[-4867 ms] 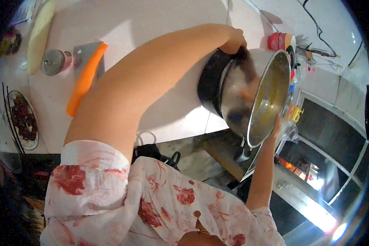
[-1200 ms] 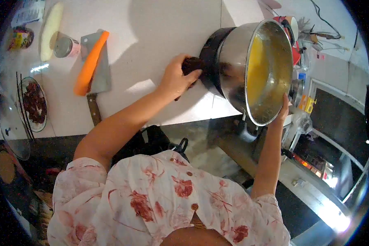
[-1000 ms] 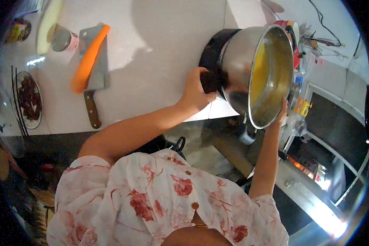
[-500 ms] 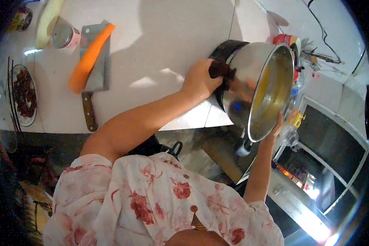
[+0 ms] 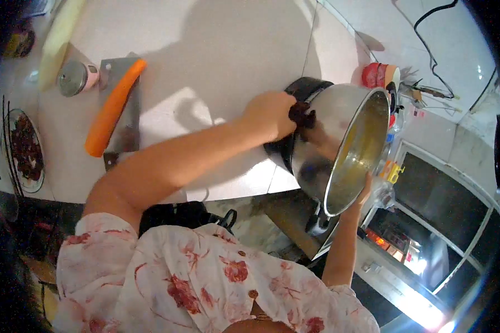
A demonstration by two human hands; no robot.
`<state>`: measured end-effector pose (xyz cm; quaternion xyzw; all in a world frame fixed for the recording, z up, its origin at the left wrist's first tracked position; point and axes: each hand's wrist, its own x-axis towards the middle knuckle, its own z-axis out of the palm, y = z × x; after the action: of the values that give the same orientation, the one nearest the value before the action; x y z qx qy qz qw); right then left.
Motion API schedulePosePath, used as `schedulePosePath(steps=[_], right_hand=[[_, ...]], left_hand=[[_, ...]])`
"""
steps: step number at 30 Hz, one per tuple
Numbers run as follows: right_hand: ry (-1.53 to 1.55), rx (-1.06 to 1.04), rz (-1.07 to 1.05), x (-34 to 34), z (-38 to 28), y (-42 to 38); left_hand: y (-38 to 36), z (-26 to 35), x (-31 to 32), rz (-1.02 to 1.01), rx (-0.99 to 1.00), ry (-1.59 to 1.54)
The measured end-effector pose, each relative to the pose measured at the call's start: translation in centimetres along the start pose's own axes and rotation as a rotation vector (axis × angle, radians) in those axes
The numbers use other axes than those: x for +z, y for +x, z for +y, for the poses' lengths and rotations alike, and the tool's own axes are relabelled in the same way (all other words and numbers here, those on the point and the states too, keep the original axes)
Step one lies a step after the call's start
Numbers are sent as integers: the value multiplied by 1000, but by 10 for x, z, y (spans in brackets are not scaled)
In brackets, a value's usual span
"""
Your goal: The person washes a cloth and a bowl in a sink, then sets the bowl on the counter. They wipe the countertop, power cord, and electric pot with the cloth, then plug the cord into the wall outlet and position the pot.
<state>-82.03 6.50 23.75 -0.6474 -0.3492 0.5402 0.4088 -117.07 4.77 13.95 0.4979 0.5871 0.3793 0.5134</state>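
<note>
A steel pot lies tilted on its side, its open mouth facing right and a yellowish film on the inside. Closed around a dark brown lumpy item, my left hand presses it against the outside of the pot near the black base. At the lower rim, my right hand supports the pot, its fingers mostly hidden behind the metal. Farther left on the counter, an orange carrot lies across a cleaver.
A lidded jar stands beside the cleaver. A plate of dark food with chopsticks sits at the far left, and a long pale vegetable lies above. Red containers are behind the pot.
The whole view has shifted, so the counter things appear lower. The pot and both hands keep about the same arrangement; my left forearm now covers most of the cleaver's handle.
</note>
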Motion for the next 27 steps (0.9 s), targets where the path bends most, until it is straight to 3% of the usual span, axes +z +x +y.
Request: schedulePosePath(steps=[2, 6, 8, 20, 22, 24, 26, 27], right_hand=[[11, -3, 15, -5, 1, 3], [-17, -13, 19, 3, -1, -3], [-1, -7, 26, 9, -3, -6], [-5, -12, 60, 18, -6, -5], [-31, -28, 79, 17, -8, -7], [-73, -16, 33, 12, -6, -6], [-39, -20, 23, 6, -3, -4], [-9, -28, 11, 2, -2, -1]], left_hand=[[31, 6, -9, -131, 78, 235], [97, 18, -17, -270, 184, 331], [125, 19, -13, -257, 451, 331], [223, 46, 64, -409, 616, 312], [230, 46, 67, -437, 592, 436], [232, 36, 54, -458, 651, 339], [231, 21, 32, -300, 574, 93], [205, 25, 4, -408, 288, -343]])
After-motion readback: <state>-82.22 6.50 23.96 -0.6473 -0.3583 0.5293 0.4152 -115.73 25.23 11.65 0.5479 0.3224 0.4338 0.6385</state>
